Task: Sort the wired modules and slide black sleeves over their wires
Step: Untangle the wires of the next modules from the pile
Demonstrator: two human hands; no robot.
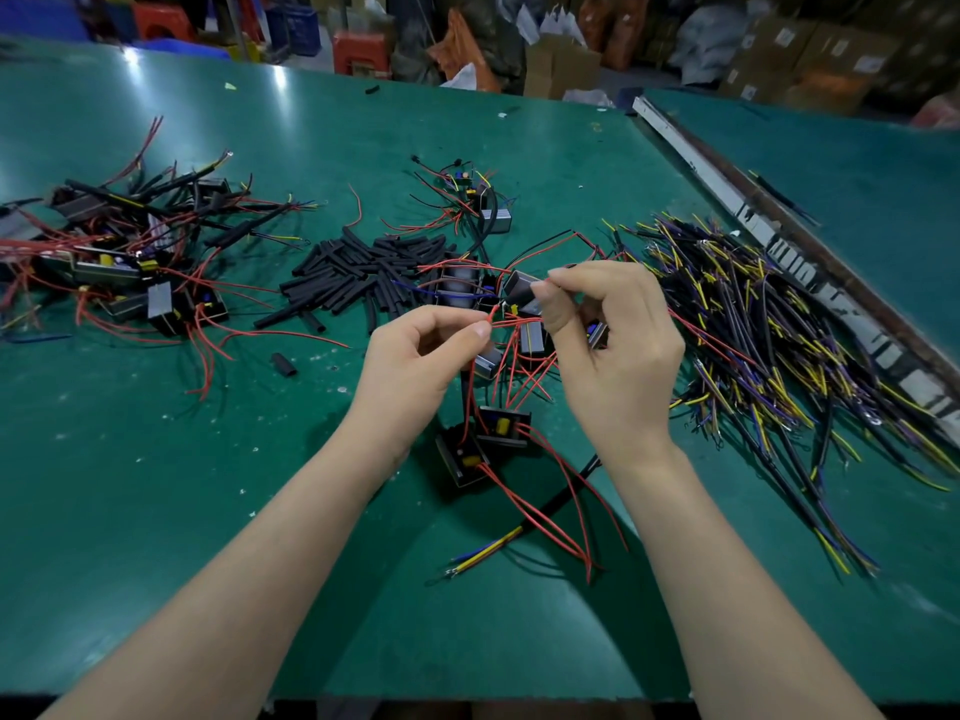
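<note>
Mid-frame: red wire [493, 317] pinched by left hand [415, 350], black sleeve [524, 295] by right hand [613, 345].
Tip & sleeve hole should be lined up, then pushed slowly.

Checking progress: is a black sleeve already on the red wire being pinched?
Not yet: the red wire end in the left hand is bare red.

Both forearms reach forward, bare, hands raised close together. The left hand [415, 350] curls, thumb and forefinger pinched. The right hand [613, 345] curls too, its fingers [566, 275] pinching at the tips.
</note>
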